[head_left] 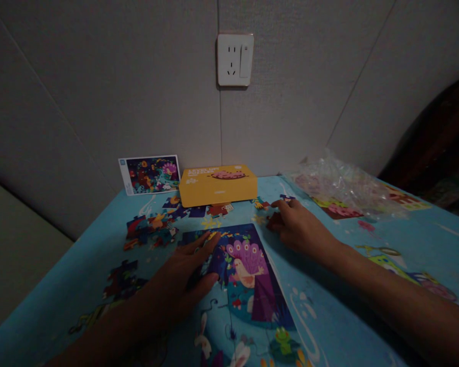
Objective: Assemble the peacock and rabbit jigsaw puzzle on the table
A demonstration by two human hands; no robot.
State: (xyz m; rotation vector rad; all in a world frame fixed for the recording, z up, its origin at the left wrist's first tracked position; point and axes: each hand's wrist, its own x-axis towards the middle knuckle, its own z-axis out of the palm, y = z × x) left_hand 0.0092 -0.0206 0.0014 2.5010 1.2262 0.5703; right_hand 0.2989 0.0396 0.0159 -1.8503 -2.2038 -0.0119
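Our left hand [183, 278] lies flat, fingers spread, on the part-built peacock puzzle [245, 275] in the middle of the blue table [367, 306]. Our right hand [296, 227] curls its fingertips onto a loose piece [286, 199] just beyond, near the yellow box [218, 184].

The left hand [183, 275] covers the left part of the assembled puzzle [248, 278], so the pieces beneath it cannot be seen, and both forearms run off the bottom and right edges. The print on the yellow box [218, 184] is too small to read. The contents of the clear plastic bag [340, 186] stay indistinct, and the dark object at the right edge [439, 142] is cut off and too dim to identify.
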